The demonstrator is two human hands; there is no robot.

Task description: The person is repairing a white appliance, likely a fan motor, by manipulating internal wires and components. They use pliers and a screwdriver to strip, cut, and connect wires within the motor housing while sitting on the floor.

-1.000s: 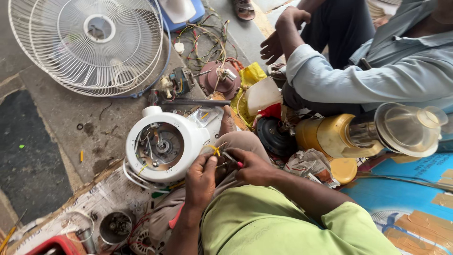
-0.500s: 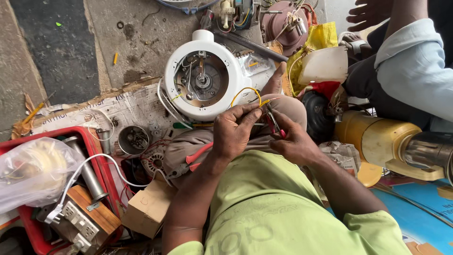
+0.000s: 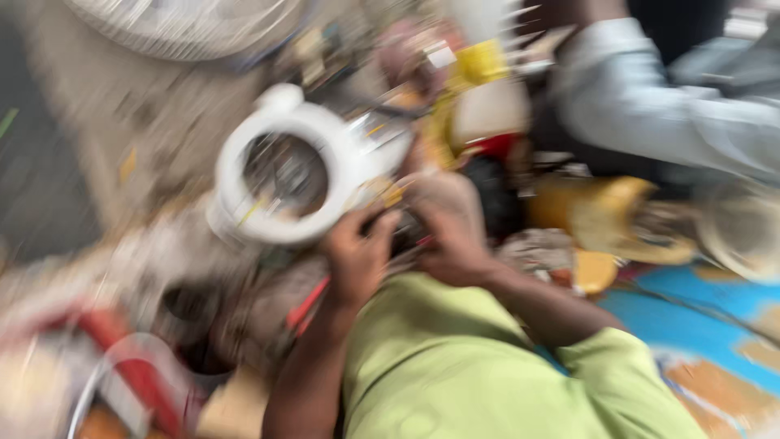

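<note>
The view is heavily motion-blurred. My left hand (image 3: 357, 254) and my right hand (image 3: 452, 237) meet in front of my green shirt, fingers curled together. Between them I make out a dark small tool with a red handle (image 3: 422, 241) in the right hand. A bit of yellow wire (image 3: 392, 195) sits at the left fingertips. Just up and left of my left hand lies a white round fan motor housing (image 3: 280, 167), its open face showing dark inner parts.
A wire fan guard (image 3: 187, 28) lies at the top left. Another person's grey sleeve (image 3: 650, 106) reaches in at the top right. A yellow appliance body (image 3: 601, 215) lies right of my hands, a red tray (image 3: 122, 366) at the lower left, and a blue mat (image 3: 699, 325) on the right.
The camera has swung and everything now smears. The motor housing sits more to the centre-left, and the fan guard is back in view. My hands stay together by the housing.
</note>
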